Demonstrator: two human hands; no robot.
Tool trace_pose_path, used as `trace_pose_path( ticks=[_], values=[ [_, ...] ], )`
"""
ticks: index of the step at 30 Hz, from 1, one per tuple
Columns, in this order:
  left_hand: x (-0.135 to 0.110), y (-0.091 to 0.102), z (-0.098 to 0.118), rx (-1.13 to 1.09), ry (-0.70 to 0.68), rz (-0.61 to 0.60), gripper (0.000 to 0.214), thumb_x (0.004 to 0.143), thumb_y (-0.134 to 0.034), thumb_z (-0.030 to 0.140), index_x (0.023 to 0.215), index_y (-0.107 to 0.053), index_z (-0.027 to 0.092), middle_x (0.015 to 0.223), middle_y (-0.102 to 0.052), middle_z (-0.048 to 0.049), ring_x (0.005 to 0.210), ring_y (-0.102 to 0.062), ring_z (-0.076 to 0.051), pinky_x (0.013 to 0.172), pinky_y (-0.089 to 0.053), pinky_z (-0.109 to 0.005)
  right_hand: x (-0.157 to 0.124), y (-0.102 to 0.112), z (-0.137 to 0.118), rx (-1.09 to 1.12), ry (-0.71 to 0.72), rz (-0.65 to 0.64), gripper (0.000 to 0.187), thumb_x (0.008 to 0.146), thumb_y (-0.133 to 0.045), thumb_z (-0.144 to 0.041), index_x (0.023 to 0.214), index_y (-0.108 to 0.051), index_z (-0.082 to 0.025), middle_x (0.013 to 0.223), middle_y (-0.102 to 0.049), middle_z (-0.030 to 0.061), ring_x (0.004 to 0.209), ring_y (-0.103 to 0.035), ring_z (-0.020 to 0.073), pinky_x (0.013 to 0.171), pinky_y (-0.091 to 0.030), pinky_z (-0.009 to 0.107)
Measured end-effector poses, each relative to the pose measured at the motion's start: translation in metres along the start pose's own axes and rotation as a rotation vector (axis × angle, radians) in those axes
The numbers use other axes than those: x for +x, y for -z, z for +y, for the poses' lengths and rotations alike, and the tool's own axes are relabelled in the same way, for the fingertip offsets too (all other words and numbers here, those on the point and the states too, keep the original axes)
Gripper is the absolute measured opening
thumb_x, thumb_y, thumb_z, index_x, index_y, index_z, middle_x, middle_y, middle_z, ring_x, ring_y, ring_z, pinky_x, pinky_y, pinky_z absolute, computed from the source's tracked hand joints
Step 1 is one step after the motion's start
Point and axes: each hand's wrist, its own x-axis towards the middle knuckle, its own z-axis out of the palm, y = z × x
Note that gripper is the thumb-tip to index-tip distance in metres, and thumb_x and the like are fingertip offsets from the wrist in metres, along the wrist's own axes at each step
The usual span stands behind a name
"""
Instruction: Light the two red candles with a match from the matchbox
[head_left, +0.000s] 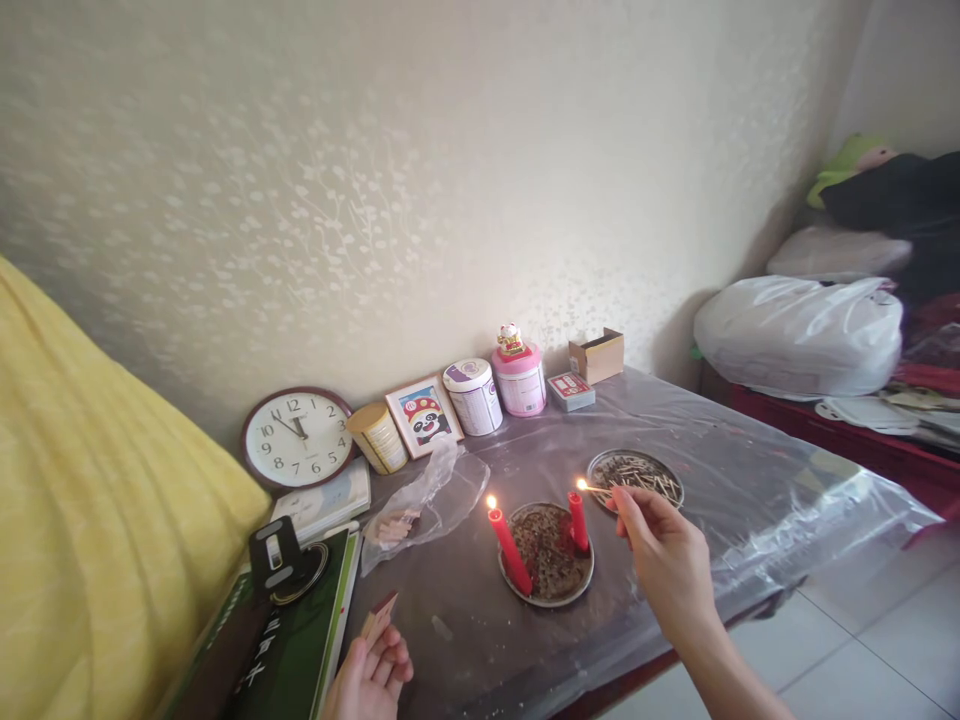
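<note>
My right hand (pixel 671 555) pinches a burning match (pixel 598 489), its flame beside the top of the shorter red candle (pixel 578 525). Whether that candle's wick is lit, I cannot tell. To its left a taller red candle (pixel 511 553) burns, leaning slightly. Both candles stand on a round metal plate (pixel 551 603) with a dark, crusted surface. At the lower edge my left hand (pixel 371 675) has its fingers curled around a small matchbox (pixel 379 618), partly hidden by the fingers. Behind my right hand lies a round tin lid (pixel 600 462) with many used matchsticks.
A clear plastic bag (pixel 431 490) with small boxes lies left of the plate. Along the wall stand a clock (pixel 298 435), a panda picture (pixel 425 415), two canisters (pixel 472 398) and an open cardboard box (pixel 598 357). Green books (pixel 300 625) and a yellow curtain (pixel 97 520) are at left.
</note>
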Motion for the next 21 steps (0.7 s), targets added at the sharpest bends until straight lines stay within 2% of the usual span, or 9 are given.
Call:
trace_pose_path(
  ticks=[6, 13, 21],
  values=[
    [0.0022, 0.0017, 0.0011, -0.014, 0.016, -0.024, 0.029, 0.06, -0.07, 0.04, 0.075, -0.066, 0.016, 0.067, -0.062, -0.0062, 0.061, -0.058, -0.02, 0.053, -0.049, -0.033, 0.0011, -0.0038, 0.001, -0.023, 0.029, -0.012, 0.036, 0.082, -0.059, -0.051, 0.082, -0.066, -0.016, 0.065, -0.061, 0.0024, 0.056, -0.052, 0.0137, 0.05, -0.039, 0.022],
    [-0.0021, -0.0025, 0.0029, 0.033, -0.006, 0.003, 0.033, 0.061, -0.07, 0.045, 0.077, -0.066, 0.016, 0.068, -0.06, -0.0055, 0.061, -0.058, -0.021, 0.053, -0.049, -0.033, -0.0038, -0.0018, -0.0022, 0.008, 0.022, -0.04, 0.04, 0.081, -0.058, -0.055, 0.078, -0.064, -0.016, 0.066, -0.061, 0.0028, 0.048, -0.046, 0.0116, 0.042, -0.032, 0.022],
    [0.0068, 0.0058, -0.0004, -0.045, 0.022, -0.044, 0.034, 0.052, -0.076, 0.04, 0.072, -0.067, 0.014, 0.066, -0.064, -0.0067, 0.059, -0.059, -0.02, 0.05, -0.051, -0.032, -0.0029, -0.0032, -0.0011, 0.014, -0.009, -0.05, 0.033, 0.081, -0.058, -0.051, 0.078, -0.062, -0.018, 0.057, -0.052, -0.0018, 0.052, -0.048, 0.0128, 0.047, -0.035, 0.021]
  ],
)
